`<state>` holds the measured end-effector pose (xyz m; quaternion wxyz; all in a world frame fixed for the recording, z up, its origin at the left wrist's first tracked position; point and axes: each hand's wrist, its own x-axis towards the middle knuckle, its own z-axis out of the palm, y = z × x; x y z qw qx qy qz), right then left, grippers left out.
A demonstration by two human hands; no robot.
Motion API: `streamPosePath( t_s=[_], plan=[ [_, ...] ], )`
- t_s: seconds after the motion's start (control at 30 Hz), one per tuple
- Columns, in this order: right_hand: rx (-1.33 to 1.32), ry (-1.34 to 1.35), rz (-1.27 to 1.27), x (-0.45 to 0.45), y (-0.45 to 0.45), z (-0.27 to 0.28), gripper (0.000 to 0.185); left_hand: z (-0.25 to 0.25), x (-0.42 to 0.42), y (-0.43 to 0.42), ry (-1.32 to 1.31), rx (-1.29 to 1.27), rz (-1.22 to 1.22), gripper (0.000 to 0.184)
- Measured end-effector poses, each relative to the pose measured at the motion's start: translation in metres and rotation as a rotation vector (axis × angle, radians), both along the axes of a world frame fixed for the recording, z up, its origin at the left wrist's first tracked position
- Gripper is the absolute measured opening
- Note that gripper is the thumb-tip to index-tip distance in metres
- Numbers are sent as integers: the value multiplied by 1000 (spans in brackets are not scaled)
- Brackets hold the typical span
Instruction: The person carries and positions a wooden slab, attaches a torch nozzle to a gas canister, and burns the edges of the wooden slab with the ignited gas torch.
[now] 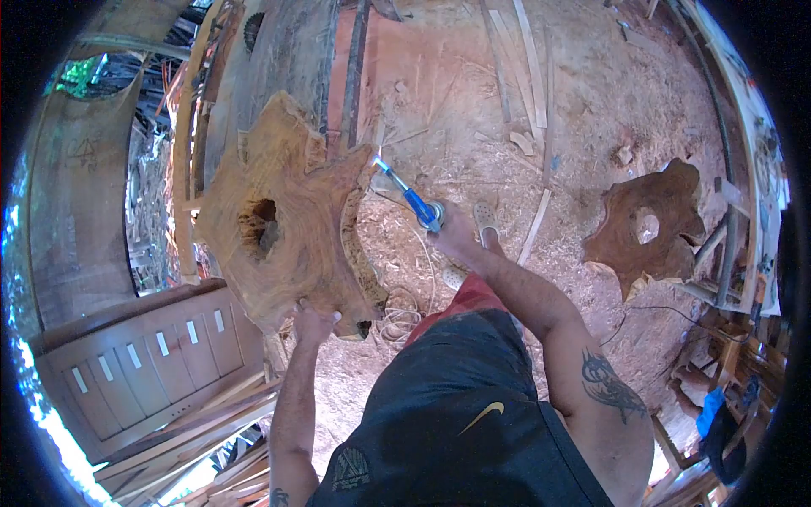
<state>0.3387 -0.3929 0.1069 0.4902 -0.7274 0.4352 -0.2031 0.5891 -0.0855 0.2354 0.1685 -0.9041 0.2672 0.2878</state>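
Observation:
A large wood slab with a wavy outline and a dark hole lies left of centre. My left hand rests on its near edge, fingers apart, holding nothing. To the right of the slab, my right hand is wrapped round the end of a blue tool with a metal shaft. The shaft's bright tip touches or nearly touches the slab's right edge; which of the two I cannot tell.
A second wavy slab with a hole stands at the right. A panelled wooden door is at the lower left. Long strips and a coiled cord lie on the dusty floor. Part of a person shows at the lower right.

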Motion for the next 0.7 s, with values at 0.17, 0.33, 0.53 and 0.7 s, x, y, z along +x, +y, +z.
streamPosePath(
  t_s=[0.17,0.33,0.53,0.7],
  plan=[
    [-13,83,-24,1,0,-1,57,2,-4,-3,-18,16,12,119],
    [-23,124,-3,1,0,-7,60,4,-5,-4,-26,45,-10,120],
    [26,145,35,0,0,-3,65,6,-4,-6,16,31,27,121],
    [-15,172,50,3,2,-10,60,5,-5,-6,-8,33,17,121]
  ],
)
